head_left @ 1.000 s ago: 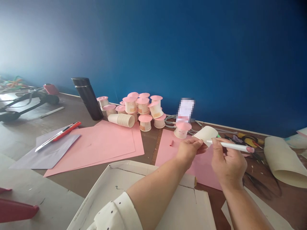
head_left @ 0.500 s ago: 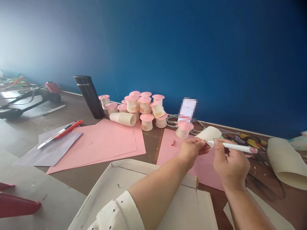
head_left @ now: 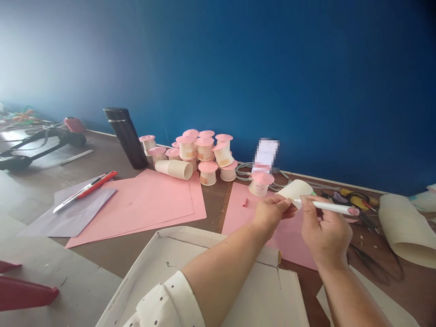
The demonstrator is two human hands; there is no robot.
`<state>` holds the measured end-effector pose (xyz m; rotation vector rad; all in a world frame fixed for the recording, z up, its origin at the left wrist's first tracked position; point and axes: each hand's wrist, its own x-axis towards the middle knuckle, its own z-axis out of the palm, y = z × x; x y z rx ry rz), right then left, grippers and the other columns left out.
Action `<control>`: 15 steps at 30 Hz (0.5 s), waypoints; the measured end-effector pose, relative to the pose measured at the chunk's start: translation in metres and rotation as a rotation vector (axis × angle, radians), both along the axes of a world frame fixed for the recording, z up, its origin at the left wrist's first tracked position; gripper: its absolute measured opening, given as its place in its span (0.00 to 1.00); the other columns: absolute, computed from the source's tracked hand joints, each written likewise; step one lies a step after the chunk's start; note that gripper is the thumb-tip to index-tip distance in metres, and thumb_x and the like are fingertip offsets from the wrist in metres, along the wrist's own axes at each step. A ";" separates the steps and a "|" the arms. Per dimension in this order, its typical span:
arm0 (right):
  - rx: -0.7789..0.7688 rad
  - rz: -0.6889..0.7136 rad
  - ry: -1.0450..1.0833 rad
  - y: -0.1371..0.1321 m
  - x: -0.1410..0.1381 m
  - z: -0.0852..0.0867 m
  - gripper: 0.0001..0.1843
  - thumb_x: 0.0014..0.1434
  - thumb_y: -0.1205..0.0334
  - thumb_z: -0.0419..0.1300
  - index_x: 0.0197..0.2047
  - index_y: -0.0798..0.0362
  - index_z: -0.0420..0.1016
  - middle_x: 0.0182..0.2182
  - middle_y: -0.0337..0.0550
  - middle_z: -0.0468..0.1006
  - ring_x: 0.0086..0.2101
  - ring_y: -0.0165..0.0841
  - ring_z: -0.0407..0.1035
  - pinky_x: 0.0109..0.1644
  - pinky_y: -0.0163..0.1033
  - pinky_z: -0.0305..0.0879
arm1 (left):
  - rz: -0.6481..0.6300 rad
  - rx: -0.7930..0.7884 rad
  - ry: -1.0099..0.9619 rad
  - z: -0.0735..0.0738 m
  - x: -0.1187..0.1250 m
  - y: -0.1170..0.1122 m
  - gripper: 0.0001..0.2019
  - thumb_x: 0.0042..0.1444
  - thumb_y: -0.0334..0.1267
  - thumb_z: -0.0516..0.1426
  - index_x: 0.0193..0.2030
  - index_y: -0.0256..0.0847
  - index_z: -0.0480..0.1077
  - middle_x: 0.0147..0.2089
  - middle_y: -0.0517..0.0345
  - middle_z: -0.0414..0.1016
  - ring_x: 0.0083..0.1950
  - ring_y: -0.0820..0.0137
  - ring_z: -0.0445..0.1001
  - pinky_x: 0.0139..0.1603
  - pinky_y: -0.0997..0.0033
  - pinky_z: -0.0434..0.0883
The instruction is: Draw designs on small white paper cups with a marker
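Note:
My left hand (head_left: 271, 214) is closed on a cream paper cup (head_left: 297, 189), which lies tipped on its side over a pink sheet (head_left: 288, 243). In my right hand (head_left: 327, 232) is a white marker pen (head_left: 335, 208) with a pink end, and its tip meets or nearly meets the cup's side. My fingers hide part of the cup. On the same sheet, left of my hands, lies a small red cap-like piece (head_left: 245, 203). Just behind stands a cup with a pink paper disc (head_left: 261, 184) on top, a pixelated phone-like thing (head_left: 265, 154) behind it.
Several disc-topped cups (head_left: 207, 173) stand grouped by the wall, near a nested cup stack (head_left: 173, 169) and a black flask (head_left: 126, 141). An orange cutter (head_left: 86, 190) lies on purple paper to the left. Scissors (head_left: 369, 261), cables and a large cup stack (head_left: 405, 231) are at right.
My right hand and the pen have shifted very slightly to the left. My left hand keeps its hold on the cup, and the other things stay put.

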<state>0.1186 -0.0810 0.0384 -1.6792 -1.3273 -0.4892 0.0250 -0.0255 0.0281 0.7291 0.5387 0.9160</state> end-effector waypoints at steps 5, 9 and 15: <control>-0.019 -0.001 0.019 0.000 -0.001 0.001 0.17 0.60 0.50 0.52 0.37 0.54 0.75 0.29 0.46 0.77 0.33 0.35 0.70 0.36 0.36 0.61 | -0.004 0.004 0.029 0.001 0.000 -0.001 0.12 0.44 0.41 0.64 0.26 0.33 0.69 0.26 0.56 0.71 0.31 0.73 0.71 0.50 0.58 0.69; 0.022 -0.029 0.035 0.001 0.000 0.000 0.18 0.61 0.51 0.51 0.38 0.55 0.75 0.32 0.48 0.77 0.35 0.36 0.71 0.39 0.37 0.62 | -0.005 0.022 0.017 0.001 -0.001 -0.002 0.12 0.45 0.41 0.64 0.26 0.32 0.70 0.27 0.55 0.71 0.31 0.73 0.71 0.50 0.58 0.69; -0.008 0.037 0.096 -0.001 -0.004 0.004 0.18 0.60 0.50 0.52 0.37 0.55 0.75 0.27 0.46 0.75 0.31 0.35 0.70 0.37 0.39 0.64 | -0.003 0.007 -0.010 -0.001 0.000 0.000 0.13 0.44 0.42 0.64 0.26 0.33 0.69 0.28 0.55 0.71 0.32 0.73 0.71 0.50 0.58 0.68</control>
